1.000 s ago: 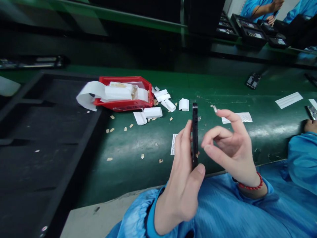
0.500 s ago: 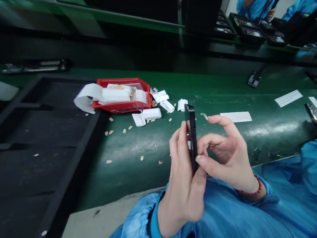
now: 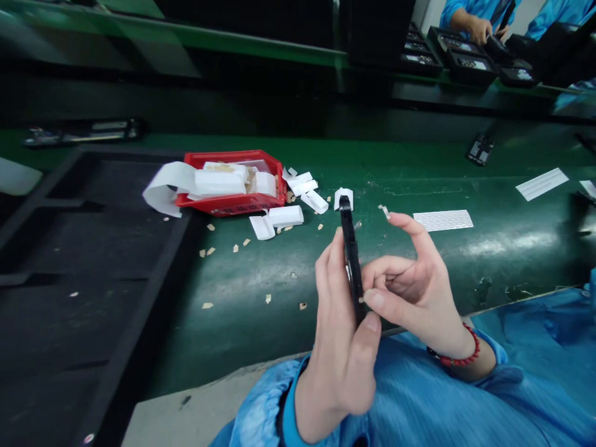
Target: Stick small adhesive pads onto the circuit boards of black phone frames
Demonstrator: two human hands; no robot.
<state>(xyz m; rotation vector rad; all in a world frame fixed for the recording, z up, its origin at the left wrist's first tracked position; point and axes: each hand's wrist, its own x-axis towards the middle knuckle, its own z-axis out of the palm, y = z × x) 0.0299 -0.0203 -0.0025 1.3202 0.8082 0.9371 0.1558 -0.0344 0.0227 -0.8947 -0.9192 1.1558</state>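
Holding a thin black device [image 3: 352, 261] nearly upright, its narrow edge toward the camera, the left hand [image 3: 342, 354] keeps its grip closed, with fingers along one side and thumb at the lower end. The device is above the green worktop [image 3: 242, 332], between the two hands. The right hand [image 3: 419, 295] meets the opposite side near the lower end; its thumb and a bent finger are close together there, a tiny tan piece showing by the thumb tip. Whether that grip pinches anything cannot be told. A raised finger of the same hand bears a small white strip [image 3: 384, 211] at its tip. A red bracelet [image 3: 465, 352] circles the wrist.

On the worktop, a red bin [image 3: 242, 206] contains white rolls [image 3: 218, 182], one curling out over its rim. White scraps [image 3: 285, 216] lie just beside the bin, and tan bits [image 3: 207, 305] are scattered nearer the camera. A black tray [image 3: 69, 347] occupies the view's left; two pale sheets, the nearer one [image 3: 443, 220] patterned, lie at right. Upper right: a co-worker's hand [image 3: 479, 30] near black boxes [image 3: 471, 63].
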